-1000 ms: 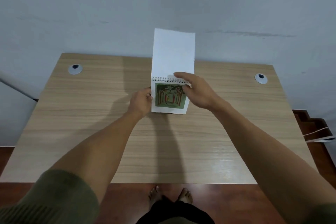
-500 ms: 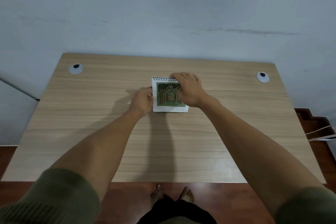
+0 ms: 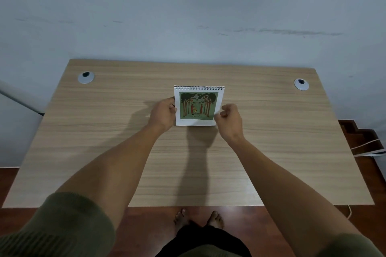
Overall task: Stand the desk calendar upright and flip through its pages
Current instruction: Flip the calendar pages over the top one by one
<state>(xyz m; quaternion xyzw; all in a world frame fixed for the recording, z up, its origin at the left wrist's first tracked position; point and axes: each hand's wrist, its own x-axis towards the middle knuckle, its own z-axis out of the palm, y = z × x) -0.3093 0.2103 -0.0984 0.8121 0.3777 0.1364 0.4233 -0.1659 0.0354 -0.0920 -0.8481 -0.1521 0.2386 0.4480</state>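
Observation:
A small white desk calendar (image 3: 198,106) with a spiral binding along its top stands upright near the middle of the wooden desk (image 3: 104,142). Its front page shows a green picture of trees. My left hand (image 3: 164,113) grips the calendar's left edge. My right hand (image 3: 229,120) sits at the lower right corner, fingers curled loosely; whether it touches the page I cannot tell.
Two round grey cable grommets sit in the desk's far corners, one at the left (image 3: 86,77) and one at the right (image 3: 301,84). A pale wall rises right behind the desk. White cables (image 3: 369,150) lie on the floor at the right. My bare feet show below the near edge.
A white page that stood raised above the binding has gone over the back. My right hand moved from the top edge down to the lower right corner. The left hand stayed.

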